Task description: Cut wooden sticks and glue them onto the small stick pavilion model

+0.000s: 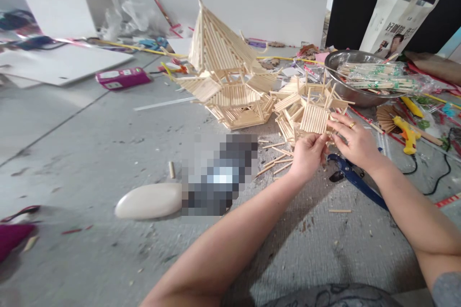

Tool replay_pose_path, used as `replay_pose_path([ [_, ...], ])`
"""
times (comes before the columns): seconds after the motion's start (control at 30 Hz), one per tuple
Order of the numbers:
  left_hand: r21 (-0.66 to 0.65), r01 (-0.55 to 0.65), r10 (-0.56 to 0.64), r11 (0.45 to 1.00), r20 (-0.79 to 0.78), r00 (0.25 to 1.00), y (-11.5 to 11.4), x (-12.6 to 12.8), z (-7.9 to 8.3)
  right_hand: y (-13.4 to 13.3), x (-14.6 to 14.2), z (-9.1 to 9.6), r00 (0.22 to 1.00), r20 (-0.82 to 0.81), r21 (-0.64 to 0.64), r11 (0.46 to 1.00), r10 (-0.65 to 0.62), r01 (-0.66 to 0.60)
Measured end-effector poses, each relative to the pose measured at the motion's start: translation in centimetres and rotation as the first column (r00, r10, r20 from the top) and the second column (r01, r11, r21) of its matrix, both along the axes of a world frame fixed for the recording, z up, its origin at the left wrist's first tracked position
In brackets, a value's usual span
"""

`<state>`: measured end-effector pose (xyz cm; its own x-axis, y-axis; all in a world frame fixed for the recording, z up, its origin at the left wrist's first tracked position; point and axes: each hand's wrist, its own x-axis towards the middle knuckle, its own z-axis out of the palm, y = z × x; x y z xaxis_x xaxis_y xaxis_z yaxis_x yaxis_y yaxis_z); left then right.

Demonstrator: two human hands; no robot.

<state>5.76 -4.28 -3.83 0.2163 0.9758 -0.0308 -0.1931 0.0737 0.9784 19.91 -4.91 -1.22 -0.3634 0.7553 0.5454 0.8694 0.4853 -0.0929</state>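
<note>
A wooden-stick model section (309, 105) with slatted roof panels lies on the grey floor, right of a taller stick-built pagoda (223, 72). My left hand (307, 156) pinches the lower edge of one slatted panel (315, 118). Over the panel's right edge rests my right hand (355, 140), a ring on one finger, its fingers curled round the sticks. Loose sticks (275, 160) are scattered on the floor just left of my left hand.
Blue-handled cutters (355, 177) lie under my right wrist. A steel bowl (336, 60) holds packs of chopsticks. A yellow glue gun (408, 133) and its black cable lie at the right. A white oval object (149, 200), a pink box (122, 78), white boards and a paper bag (398, 12) lie around.
</note>
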Motion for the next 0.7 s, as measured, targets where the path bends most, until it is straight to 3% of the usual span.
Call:
replay_pose_path([
  [0.7, -0.077, 0.025, -0.019, 0.997, 0.072, 0.997, 0.12, -0.3, 0.38, -0.1, 0.0, -0.15, 0.995, 0.092, -0.035, 0.998, -0.048, 0.052],
])
